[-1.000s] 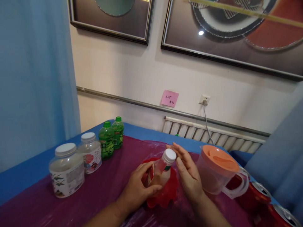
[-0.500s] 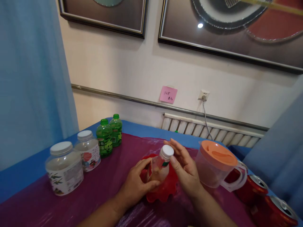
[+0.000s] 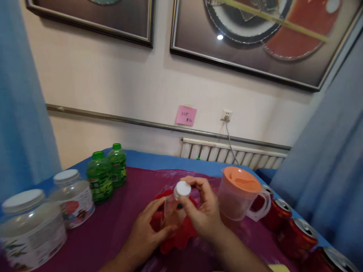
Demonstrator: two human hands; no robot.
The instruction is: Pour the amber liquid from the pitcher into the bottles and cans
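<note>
Above a red dish (image 3: 181, 241) on a purple sheet (image 3: 110, 230), a person's two bare hands close around a clear bottle (image 3: 171, 212) with a white cap (image 3: 183, 189). The left hand (image 3: 146, 230) grips the body, its thumb along the near side and its fingers bent around the left and far sides, parted by the bottle's width. The right hand (image 3: 206, 211) pinches the cap, thumb at the near right edge and index finger arched over to the far side; the other fingers are bent behind, and their exact contact cannot be told. The bottle leans slightly right, and whether its base touches the dish is hidden by the left hand.

To the right of the hands stands a clear jug (image 3: 231, 204) with an orange lid (image 3: 242, 179), its handle facing right, beside a row of red cans (image 3: 296, 240) that runs toward the near right corner. At left, two green bottles (image 3: 99, 179) stand side by side, with two white-lidded jars (image 3: 75, 206) nearer the camera. A blue cover (image 3: 159, 158) shows beyond the sheet's far edge. On the wall behind are a pink note (image 3: 186, 115) and a socket (image 3: 226, 115) with a plug in it.
</note>
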